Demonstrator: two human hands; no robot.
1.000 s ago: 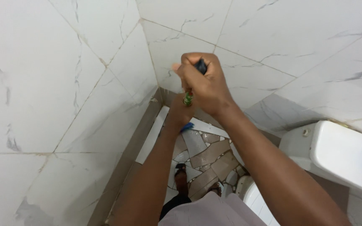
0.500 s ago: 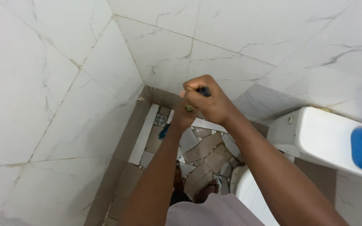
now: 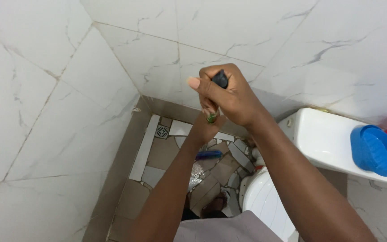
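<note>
From my head camera: my right hand (image 3: 234, 96) is clenched round the dark top of a long handle (image 3: 220, 79), held up before the far tiled wall (image 3: 148, 54). My left hand (image 3: 208, 117) grips the same handle just below. Its blue head (image 3: 209, 155) reaches the mosaic floor (image 3: 164, 152), left of the white toilet (image 3: 265, 197).

left hand (image 3: 206, 120) hidden behind right hand (image 3: 229, 96), pole (image 3: 221, 79) mostly covered (fingers wrapped)
</note>
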